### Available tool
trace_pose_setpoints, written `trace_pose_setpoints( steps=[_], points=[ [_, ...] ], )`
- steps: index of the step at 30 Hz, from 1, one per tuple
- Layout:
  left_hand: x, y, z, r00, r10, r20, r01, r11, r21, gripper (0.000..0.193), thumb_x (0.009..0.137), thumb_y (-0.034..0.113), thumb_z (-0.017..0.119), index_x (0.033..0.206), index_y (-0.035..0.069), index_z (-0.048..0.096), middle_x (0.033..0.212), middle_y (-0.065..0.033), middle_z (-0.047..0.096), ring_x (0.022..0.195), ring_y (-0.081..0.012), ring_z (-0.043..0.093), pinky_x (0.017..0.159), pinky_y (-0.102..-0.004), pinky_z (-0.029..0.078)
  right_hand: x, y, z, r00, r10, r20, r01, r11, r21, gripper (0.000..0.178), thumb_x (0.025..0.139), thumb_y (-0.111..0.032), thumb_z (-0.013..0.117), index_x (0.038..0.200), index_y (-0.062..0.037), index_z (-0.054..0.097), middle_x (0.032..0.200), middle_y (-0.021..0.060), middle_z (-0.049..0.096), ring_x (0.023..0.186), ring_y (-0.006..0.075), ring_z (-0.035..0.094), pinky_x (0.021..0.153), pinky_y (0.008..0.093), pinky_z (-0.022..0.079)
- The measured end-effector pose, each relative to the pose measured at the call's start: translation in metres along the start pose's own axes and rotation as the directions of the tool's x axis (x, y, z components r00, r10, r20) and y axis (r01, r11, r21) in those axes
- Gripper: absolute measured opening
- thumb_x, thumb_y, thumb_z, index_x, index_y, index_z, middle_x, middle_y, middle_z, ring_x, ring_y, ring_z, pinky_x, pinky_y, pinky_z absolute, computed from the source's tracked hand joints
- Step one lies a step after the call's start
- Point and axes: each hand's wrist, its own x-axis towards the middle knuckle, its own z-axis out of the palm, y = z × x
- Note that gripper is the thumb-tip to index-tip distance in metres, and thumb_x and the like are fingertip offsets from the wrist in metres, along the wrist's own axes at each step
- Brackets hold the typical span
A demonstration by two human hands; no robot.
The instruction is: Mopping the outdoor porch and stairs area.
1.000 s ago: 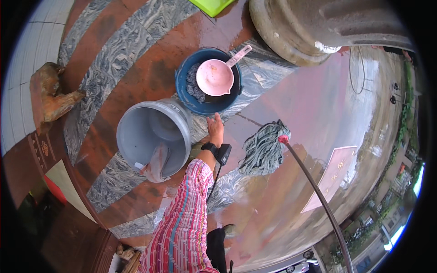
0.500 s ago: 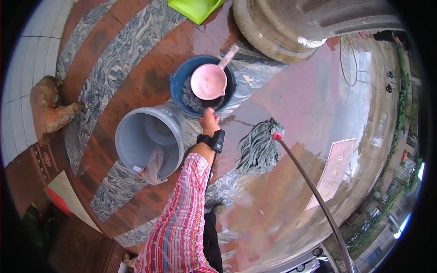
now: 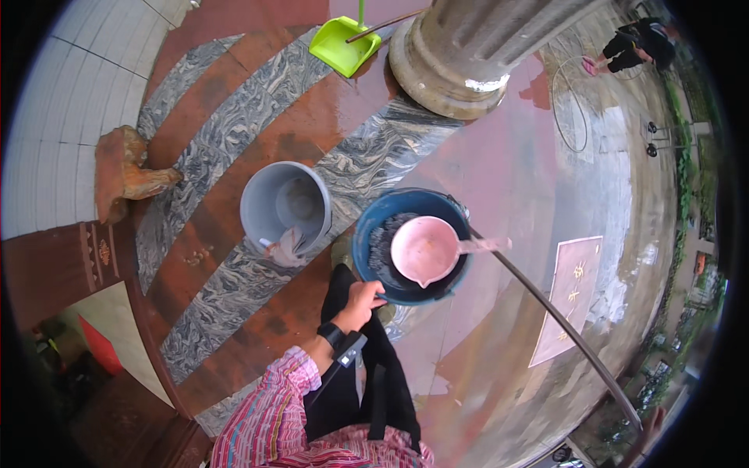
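My left hand is closed on the near rim of a dark blue bucket. In that bucket sits dark water, with a pink long-handled dipper lying on top, its handle sticking out over the right side. At the lower right edge my right hand shows only in part, dim, around the upper end of a mop's metal handle. The handle slants down behind the blue bucket, which hides the mop head. A grey bucket stands left of the blue one, a wet pale cloth hanging over its near rim.
A fluted stone column rises at the top beside a green dustpan. A carved wooden piece is at the left. A pink mat lies right on the wet floor. A person in dark clothes is at the far right.
My left hand has taken hold of the blue bucket and brought it nearer and to the right, with the dipper turned. The mop head has gone from sight behind it.
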Motion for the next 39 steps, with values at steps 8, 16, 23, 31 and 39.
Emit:
trace_pose_setpoints(
  steps=[8, 16, 23, 31, 39],
  points=[
    [-0.130, -0.036, -0.014, 0.960, 0.253, -0.120, -0.176, 0.879, 0.443, 0.012, 0.061, 0.010, 0.061, 0.064, -0.001, 0.058, 0.060, -0.0053, 0.056, 0.056, -0.0154, 0.053, 0.051, -0.0283, 0.040, -0.274, -0.125, 0.127, -0.067, 0.323, 0.944, -0.796, 0.553, -0.246, 0.030, 0.083, -0.036, 0.065, 0.089, -0.0066, 0.065, 0.059, 0.0025, 0.054, 0.048, 0.0116, 0.044, 0.041, 0.0237, 0.035],
    [-0.120, -0.036, -0.070, 0.975, 0.213, -0.056, -0.113, 0.704, 0.702, 0.021, 0.057, 0.020, 0.063, 0.057, -0.001, 0.058, 0.054, -0.0088, 0.056, 0.051, -0.0198, 0.053, 0.048, -0.0333, 0.038, -0.565, -0.308, 0.170, 0.043, -0.193, 0.980, -0.577, 0.796, 0.182, 0.032, 0.089, -0.021, 0.054, 0.113, -0.0006, 0.054, 0.092, 0.0185, 0.059, 0.080, 0.0285, 0.059, 0.070, 0.0363, 0.049],
    [-0.166, 0.002, -0.109, 0.980, 0.188, 0.059, -0.125, 0.362, 0.924, 0.031, 0.056, 0.027, 0.064, 0.062, -0.003, 0.061, 0.069, -0.0214, 0.062, 0.072, -0.0329, 0.062, 0.065, -0.0383, 0.046, -0.631, -0.393, 0.206, 0.212, 0.072, 0.974, -0.425, 0.905, 0.026, 0.036, 0.087, -0.036, 0.053, 0.104, -0.0038, 0.059, 0.077, 0.0157, 0.066, 0.067, 0.0248, 0.064, 0.059, 0.0353, 0.052],
    [-0.220, 0.013, -0.120, 0.963, 0.185, 0.196, -0.235, 0.220, 0.947, 0.033, 0.060, 0.026, 0.066, 0.063, -0.006, 0.060, 0.065, -0.0214, 0.061, 0.064, -0.0311, 0.062, 0.058, -0.0400, 0.046, -0.434, -0.595, 0.178, 0.272, -0.227, 0.935, -0.854, -0.505, 0.125, 0.063, 0.091, -0.044, 0.052, 0.137, -0.0066, 0.030, 0.124, 0.0084, 0.050, 0.107, 0.0206, 0.054, 0.081, 0.0403, 0.051],
    [-0.216, -0.024, -0.124, 0.921, 0.068, 0.384, -0.389, 0.217, 0.895, 0.032, 0.066, 0.027, 0.064, 0.071, -0.005, 0.060, 0.067, -0.0188, 0.061, 0.067, -0.0310, 0.063, 0.062, -0.0384, 0.048, -0.451, -0.610, 0.254, 0.052, -0.189, 0.981, -0.650, -0.752, -0.111, 0.028, 0.090, -0.038, 0.055, 0.099, -0.0116, 0.056, 0.085, 0.0003, 0.062, 0.071, 0.0132, 0.058, 0.054, 0.0279, 0.047]
  ],
)
